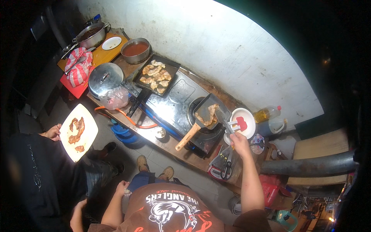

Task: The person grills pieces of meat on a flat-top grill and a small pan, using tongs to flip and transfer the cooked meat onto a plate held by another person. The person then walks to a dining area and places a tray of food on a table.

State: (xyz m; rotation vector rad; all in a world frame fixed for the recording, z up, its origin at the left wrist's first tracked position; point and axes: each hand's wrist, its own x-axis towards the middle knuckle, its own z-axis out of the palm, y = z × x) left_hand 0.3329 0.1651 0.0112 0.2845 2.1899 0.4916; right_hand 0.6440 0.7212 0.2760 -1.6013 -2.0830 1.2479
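Observation:
My right hand (240, 145) is closed around metal tongs (225, 123), whose tips reach meat strips (208, 115) in a small square pan (201, 112). That pan sits over the right burner of the stove (181, 94), its wooden handle (188, 136) pointing towards me. Down by my side, my left hand (123, 188) is closed, with a small whitish bit showing at its fingers. At left, a person's hand (54, 132) holds a pale square plate (89, 133) with cooked meat pieces (77, 131). A dark square pan (173, 65) on the stove's left holds several pale meat pieces (155, 75).
Right of the stove stand a white bowl (251, 130) with a red-headed utensil (241, 123) and an oil bottle (267, 113). Black-handled scissors (226, 169) lie near the front edge. Leftward are a lidded pot (106, 79), a sauce pot (135, 58) and an orange hose (133, 122).

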